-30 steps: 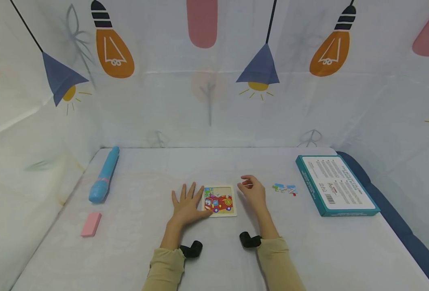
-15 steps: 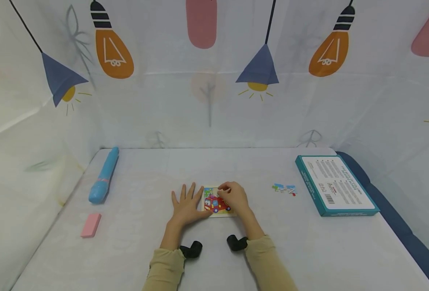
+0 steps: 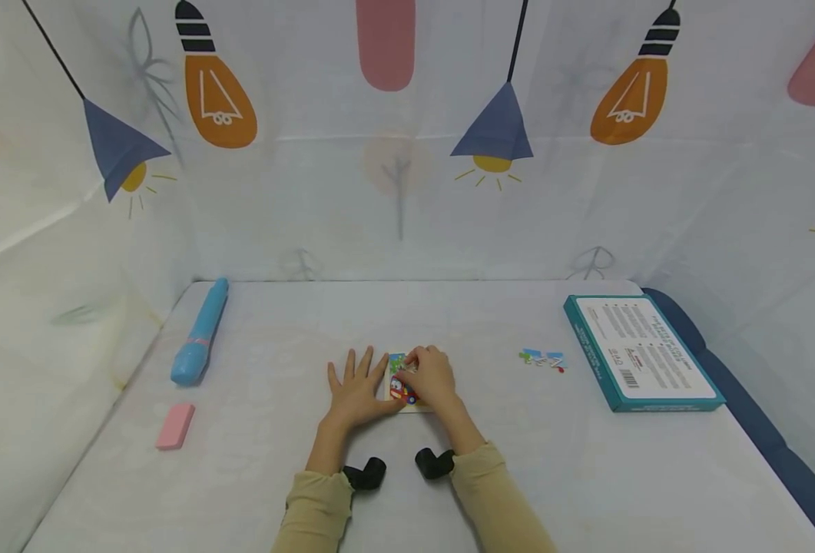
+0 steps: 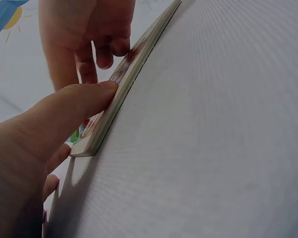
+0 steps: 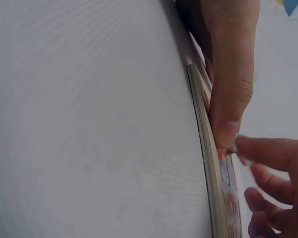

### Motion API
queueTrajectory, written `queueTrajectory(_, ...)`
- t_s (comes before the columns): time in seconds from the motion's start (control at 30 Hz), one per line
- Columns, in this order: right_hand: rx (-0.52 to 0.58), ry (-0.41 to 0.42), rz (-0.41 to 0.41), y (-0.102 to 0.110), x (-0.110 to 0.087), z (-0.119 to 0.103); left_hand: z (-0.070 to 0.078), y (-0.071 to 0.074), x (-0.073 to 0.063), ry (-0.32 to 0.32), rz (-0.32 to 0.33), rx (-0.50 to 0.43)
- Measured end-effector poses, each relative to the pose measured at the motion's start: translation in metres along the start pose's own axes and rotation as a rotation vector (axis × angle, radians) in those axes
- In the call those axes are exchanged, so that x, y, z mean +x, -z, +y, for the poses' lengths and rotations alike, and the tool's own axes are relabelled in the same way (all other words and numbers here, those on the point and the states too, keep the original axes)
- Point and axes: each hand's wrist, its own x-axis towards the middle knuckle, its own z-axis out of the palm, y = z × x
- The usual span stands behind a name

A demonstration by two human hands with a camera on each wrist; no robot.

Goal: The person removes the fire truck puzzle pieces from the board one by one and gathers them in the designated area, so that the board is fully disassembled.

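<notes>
A small wooden jigsaw puzzle tray point(image 3: 417, 409) with a red fire truck picture lies flat on the white tabletop. My left hand point(image 3: 353, 390) is spread at its left side, fingers splayed on the table. In the left wrist view, the thumb point(image 4: 84, 99) of that hand presses on the tray's edge. My right hand point(image 3: 436, 382) is over the right part of the tray, hiding much of the picture. Between its fingertips it pinches a small puzzle piece point(image 5: 242, 157), close over the tray. Several loose puzzle pieces point(image 3: 544, 359) lie to the right.
A teal box point(image 3: 645, 349) lies at the right edge of the table. On the left are a blue microphone-shaped object point(image 3: 201, 332) and a pink block point(image 3: 175, 426). A white printed curtain point(image 3: 310, 207) surrounds the table at the back and sides.
My right hand has moved left with the puzzle piece, from beside the tray to over it. My left hand has stayed in place, and the loose pieces lie where they were.
</notes>
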Motion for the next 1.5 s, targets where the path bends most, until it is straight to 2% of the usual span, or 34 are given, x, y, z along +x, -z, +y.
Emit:
queueTrajectory(0.37, 0.265, 0.029, 0.065, -0.002, 0.001, 0.004, 0.001, 0.001, 0.000, 0.000, 0.007, -0.007)
queueTrajectory(0.53, 0.411, -0.036, 0.094, 0.003, 0.001, 0.008, 0.000, 0.000, 0.000, 0.011, -0.012, 0.012)
queueTrajectory(0.83, 0.525, -0.123, 0.113, 0.018, 0.002, 0.023, 0.001, 0.001, 0.000, 0.021, -0.007, 0.024)
queueTrajectory(1.03, 0.538, -0.200, 0.159, 0.026, 0.005, 0.037, 0.001, 0.000, 0.000, 0.010, 0.014, 0.015)
queueTrajectory(1.23, 0.529, -0.224, 0.225, 0.035, 0.005, 0.053, 0.001, 0.000, -0.001, 0.006, 0.014, 0.001)
queueTrajectory(1.5, 0.477, -0.279, 0.268, 0.042, 0.004, 0.071, -0.001, -0.002, 0.000, 0.001, 0.015, -0.003)
